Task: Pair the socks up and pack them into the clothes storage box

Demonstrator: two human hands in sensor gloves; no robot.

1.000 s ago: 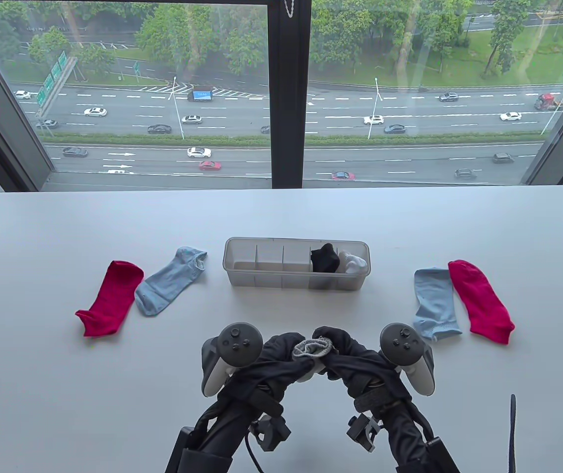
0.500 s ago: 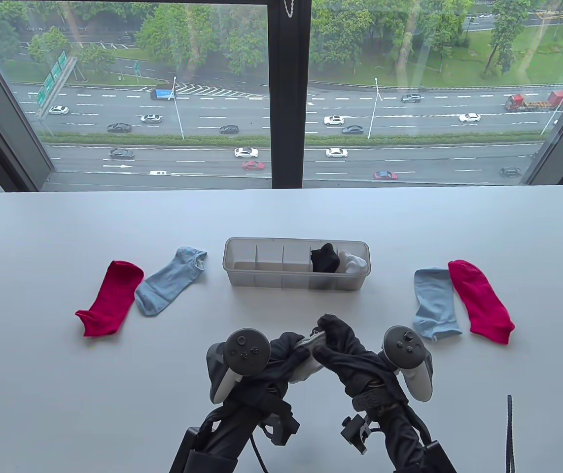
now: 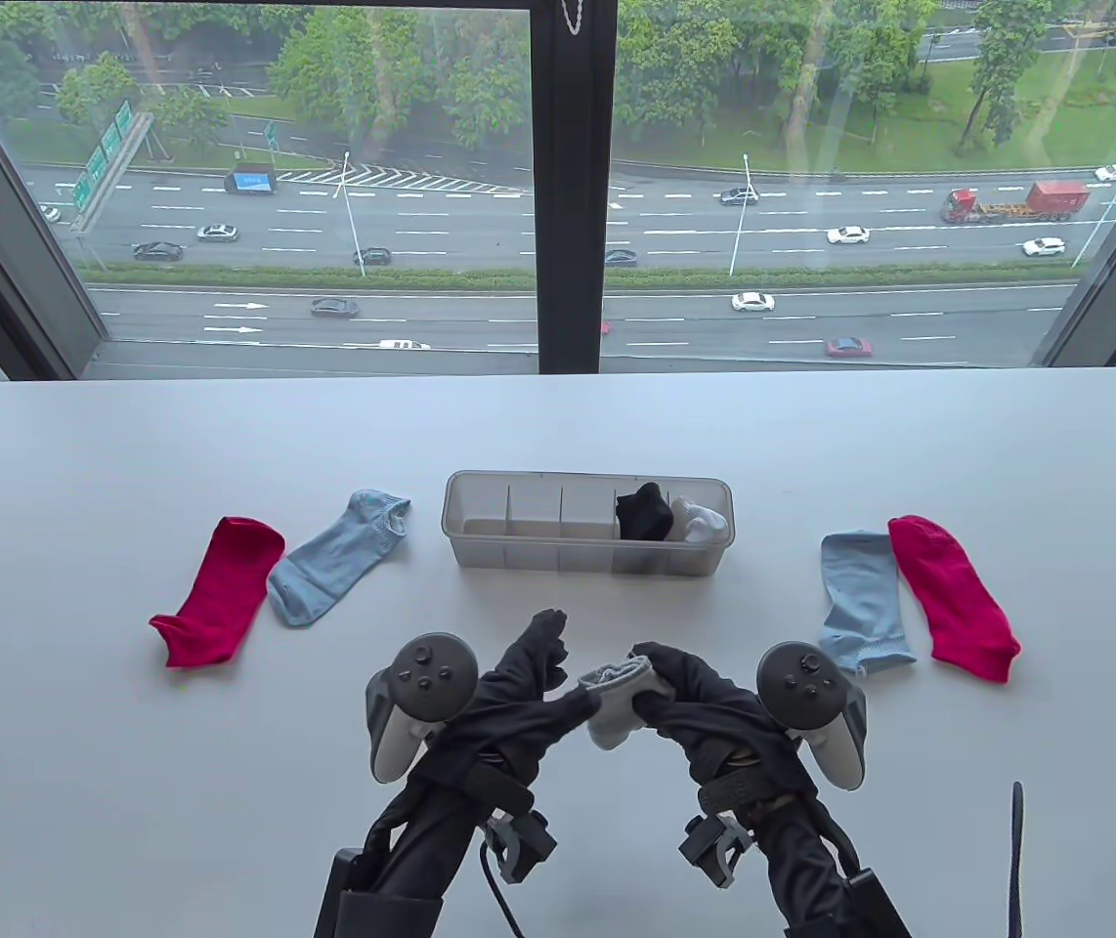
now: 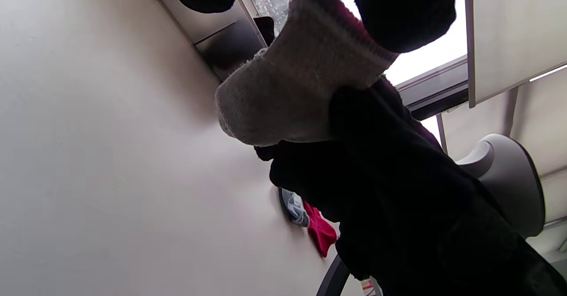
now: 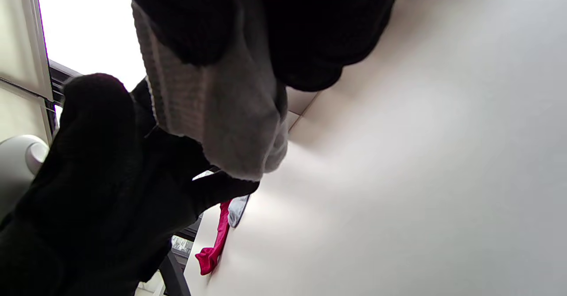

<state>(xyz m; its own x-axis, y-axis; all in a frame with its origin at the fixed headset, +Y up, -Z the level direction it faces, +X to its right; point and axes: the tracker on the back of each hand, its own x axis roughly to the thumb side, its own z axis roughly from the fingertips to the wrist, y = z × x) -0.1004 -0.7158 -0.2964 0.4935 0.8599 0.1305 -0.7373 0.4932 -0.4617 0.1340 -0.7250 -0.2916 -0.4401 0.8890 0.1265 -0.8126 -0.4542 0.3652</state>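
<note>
Table view shows the grey sock bundle (image 3: 614, 696) above the table's (image 3: 128, 782) near edge, clamped in the right hand (image 3: 690, 699); the left hand (image 3: 519, 694) is spread beside it, and the storage box (image 3: 587, 562) lies straight ahead.

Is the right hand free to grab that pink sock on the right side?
Probably not yet: the right hand grips the grey sock bundle. Nothing blocks the way to the pink sock, which lies flat beside the light blue sock.

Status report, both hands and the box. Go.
Right hand grips grey sock bundle; left hand open, fingers extended beside it. Storage box: three left compartments free. Path to box unobstructed.
</note>
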